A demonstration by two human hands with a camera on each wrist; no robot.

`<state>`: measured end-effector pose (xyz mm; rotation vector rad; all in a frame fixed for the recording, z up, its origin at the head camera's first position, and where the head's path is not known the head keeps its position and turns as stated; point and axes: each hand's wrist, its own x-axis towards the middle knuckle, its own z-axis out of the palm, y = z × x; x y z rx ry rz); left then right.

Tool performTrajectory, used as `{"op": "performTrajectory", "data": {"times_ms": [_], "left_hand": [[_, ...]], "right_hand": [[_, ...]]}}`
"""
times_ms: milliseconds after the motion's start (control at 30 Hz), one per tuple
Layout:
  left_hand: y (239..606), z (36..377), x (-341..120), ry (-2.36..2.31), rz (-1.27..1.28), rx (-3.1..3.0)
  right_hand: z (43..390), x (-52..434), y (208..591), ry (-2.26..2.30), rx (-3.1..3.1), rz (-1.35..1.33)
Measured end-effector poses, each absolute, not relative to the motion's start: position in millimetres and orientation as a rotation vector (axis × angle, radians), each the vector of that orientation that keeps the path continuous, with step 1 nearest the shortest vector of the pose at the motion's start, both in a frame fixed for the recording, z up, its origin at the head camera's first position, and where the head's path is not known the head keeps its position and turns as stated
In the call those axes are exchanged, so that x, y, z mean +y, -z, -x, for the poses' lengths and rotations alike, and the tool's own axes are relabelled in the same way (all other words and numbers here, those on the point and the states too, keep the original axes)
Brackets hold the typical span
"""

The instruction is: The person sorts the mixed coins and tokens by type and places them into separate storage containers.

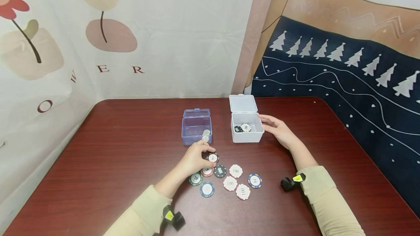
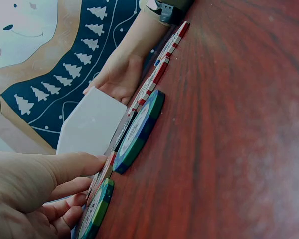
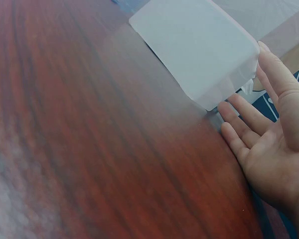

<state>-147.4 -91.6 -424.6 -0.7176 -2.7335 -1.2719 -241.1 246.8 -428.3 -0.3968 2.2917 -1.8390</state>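
Note:
My left hand [image 1: 196, 158] is over the poker chips and pinches a dark poker chip [image 1: 213, 157] between thumb and fingers. In the left wrist view the left hand [image 2: 45, 191] hides that chip; a green-edged chip [image 2: 97, 209] lies just below the fingers. Fairly straight fingers of my right hand [image 1: 279, 131] rest against the right side of the open white box [image 1: 247, 138], which holds a few dark and white chips. The right wrist view shows the right hand [image 3: 269, 144] with its fingers at the box's end. A blue translucent box [image 1: 193, 139], lid up, contains white-looking chips.
Near the left hand lie a red chip [image 1: 207, 171], a black chip [image 1: 220, 171], a green chip [image 1: 195, 179] and a blue chip [image 1: 207, 189]. Several white-faced chips [image 1: 243, 192] and another blue chip [image 1: 255, 180] lie farther right on the red-brown table [image 1: 131, 148].

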Motion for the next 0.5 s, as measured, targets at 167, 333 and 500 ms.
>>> {"op": "performTrajectory", "data": {"times_ms": [167, 333, 500], "left_hand": [[424.4, 146.5, -90.3, 1.279, 0.718, -2.729], [425.5, 146.1, -90.2, 1.256, 0.726, -2.727], [427.8, 147.7, -89.7, 1.206, 0.739, -2.730]], "right_hand": [[241.0, 247.0, 429.3, 1.837, 2.292, 0.404], [240.7, 247.1, 430.2, 1.827, 2.305, 0.411], [241.5, 248.0, 431.5, 1.832, 2.304, 0.424]]}}
